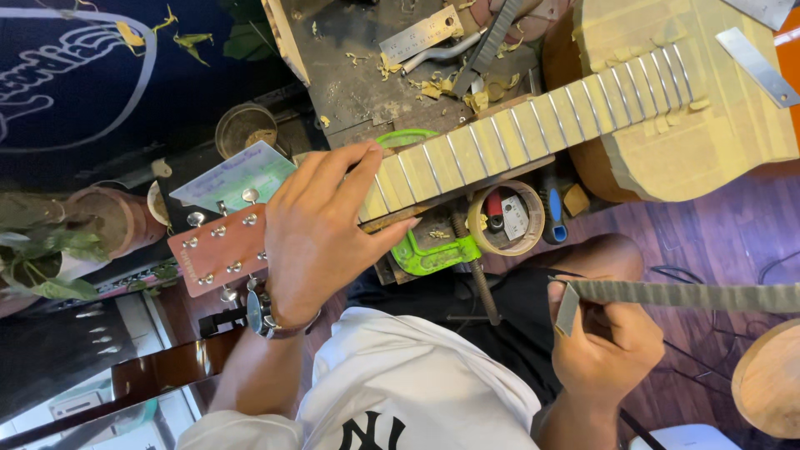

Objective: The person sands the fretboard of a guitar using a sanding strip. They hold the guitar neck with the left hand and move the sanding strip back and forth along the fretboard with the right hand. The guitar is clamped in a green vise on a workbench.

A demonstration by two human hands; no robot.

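An acoustic guitar lies across the workbench, its body masked with tan tape at the upper right. Its neck has taped fretboard gaps between bare metal frets. My left hand grips the neck near the nut, just right of the reddish-brown headstock with its chrome tuners. A wristwatch sits on that wrist. My right hand is shut on a long flat grey file, which runs off to the right edge, held low and apart from the guitar.
A green clamp and a roll of tape sit under the neck. Steel rulers, tape scraps and tools litter the bench top. Potted plants stand at the left. A round wooden stool is at the lower right.
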